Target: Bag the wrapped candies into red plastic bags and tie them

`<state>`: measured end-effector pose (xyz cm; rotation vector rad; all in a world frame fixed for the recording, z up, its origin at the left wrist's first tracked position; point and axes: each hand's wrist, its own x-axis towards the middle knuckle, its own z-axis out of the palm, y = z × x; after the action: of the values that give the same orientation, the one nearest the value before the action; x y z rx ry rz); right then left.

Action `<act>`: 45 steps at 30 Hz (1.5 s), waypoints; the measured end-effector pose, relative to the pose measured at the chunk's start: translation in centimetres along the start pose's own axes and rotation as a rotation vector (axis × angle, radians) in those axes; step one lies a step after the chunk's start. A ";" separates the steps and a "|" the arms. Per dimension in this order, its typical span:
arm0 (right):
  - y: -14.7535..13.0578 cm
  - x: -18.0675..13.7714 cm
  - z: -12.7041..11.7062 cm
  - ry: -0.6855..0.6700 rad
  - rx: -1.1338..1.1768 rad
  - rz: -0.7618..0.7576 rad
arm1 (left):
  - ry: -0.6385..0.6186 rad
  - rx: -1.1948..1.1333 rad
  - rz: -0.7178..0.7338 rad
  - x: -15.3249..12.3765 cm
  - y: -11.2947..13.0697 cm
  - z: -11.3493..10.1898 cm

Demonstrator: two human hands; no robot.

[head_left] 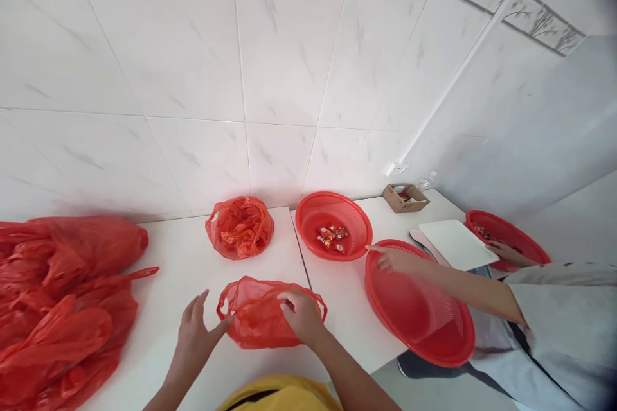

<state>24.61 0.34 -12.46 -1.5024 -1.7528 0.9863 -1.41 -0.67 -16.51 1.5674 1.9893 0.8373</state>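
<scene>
A red plastic bag (pixel 260 318) lies spread on the white table in front of me, its two handle loops out to the sides. My left hand (pixel 196 337) is at the bag's left end, with thumb and fingers wide apart and the thumb tip by the left handle. Over the right part of the bag, my right hand (pixel 303 316) has its fingers curled and pinched on the thin plastic. Behind this bag stands another red bag (pixel 240 228) with crumpled red plastic inside. A large heap of red bags (pixel 62 308) lies at the left.
A red basket (pixel 308 209) holds several small wrapped packets (pixel 332 237). A co-worker's hand (pixel 390 259) reaches over a tilted red basket (pixel 419 334). Further right are a white board (pixel 457 244), a cardboard box (pixel 405 203) and another red basket (pixel 535 245). A tiled wall backs the table.
</scene>
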 end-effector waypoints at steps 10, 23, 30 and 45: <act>6.0 -1.9 -4.1 0.193 0.126 0.208 | -0.241 -0.546 -0.498 0.0 2.7 0.3; 9.2 4.4 -7.5 0.219 -0.170 0.409 | -0.114 -1.130 -0.786 0.3 1.3 -2.1; 7.9 2.1 -7.4 0.182 -0.238 0.439 | 0.070 -1.203 -0.806 0.8 -0.1 -3.1; 7.5 -5.3 -6.3 0.177 -0.255 0.491 | 0.036 -1.190 -0.791 1.2 0.9 -2.7</act>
<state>34.66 -3.47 -15.44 -2.1814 -1.4530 0.8410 -2.95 0.16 -14.00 0.0823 1.3796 1.2814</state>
